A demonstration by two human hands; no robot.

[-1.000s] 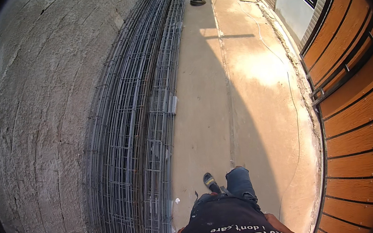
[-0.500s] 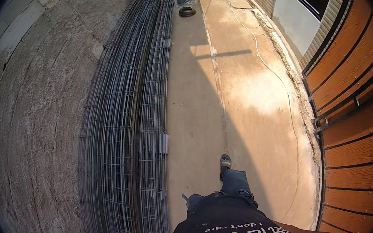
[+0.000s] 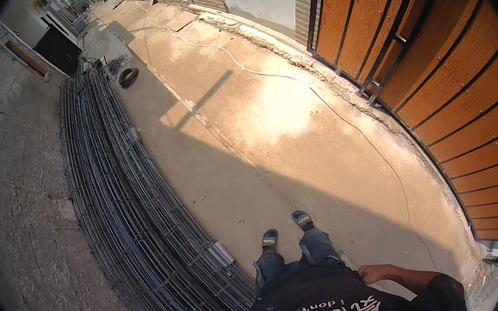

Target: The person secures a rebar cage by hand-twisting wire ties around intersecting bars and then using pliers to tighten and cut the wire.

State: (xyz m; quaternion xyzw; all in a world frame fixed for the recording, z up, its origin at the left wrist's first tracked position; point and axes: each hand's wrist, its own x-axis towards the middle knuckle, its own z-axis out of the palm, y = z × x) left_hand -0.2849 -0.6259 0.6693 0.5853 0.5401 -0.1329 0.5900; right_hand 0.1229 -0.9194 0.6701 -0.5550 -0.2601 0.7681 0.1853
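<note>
The person stands on a concrete lane (image 3: 271, 134), viewed from above, with both feet in dark sandals (image 3: 302, 218) at about 6 o'clock of the frame and grey trousers (image 3: 318, 249) just below them. The right hand (image 3: 378, 273) shows at roughly 5 o'clock, resting against the hip over a dark shirt (image 3: 340, 305); its fingers appear curled inward and hold nothing visible, though the fisheye rim makes the exact finger position hard to confirm. The left hand is out of the frame, so its state cannot be told. Nearest to the person, from 7 o'clock running up to 11 o'clock, a stack of steel wire mesh sheets (image 3: 126, 212) leans against a rough plastered wall (image 3: 25, 242). A small pale tag (image 3: 221, 253) hangs on the mesh edge just beside the left foot, at about 7 o'clock. A dark tyre (image 3: 128, 77) lies on the ground at the far end of the mesh, near 11 o'clock. A white hose (image 3: 264, 75) trails along the lane from 12 o'clock toward 3 o'clock. An orange slatted gate (image 3: 456, 89) stands along the right side, from 1 to 4 o'clock.
</note>
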